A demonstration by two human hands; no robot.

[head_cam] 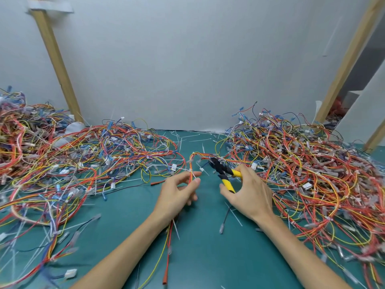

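two bare hands work over a green mat [200, 257] between heaps of coloured wire. at far left a wooden post [56, 65] leans against a grey wall [187, 59]. below it the left heap [73, 155] of red, orange, yellow and blue wires spreads across the mat, with loose white cable ties [193, 135] scattered near the middle. the left hand [177, 192] pinches a thin wire bundle [191, 163] between thumb and forefinger, just where a white tie [192, 173] wraps it. the bundle rises from the fingers, arches over and runs right into the right heap [302, 174]. just right of the arch, the right hand [248, 195] grips yellow-and-black cutters [224, 174] by their handles, which are spread apart. the dark head points up and left, at the bundle; contact is unclear. two more wooden posts [350, 59] stand at far right.
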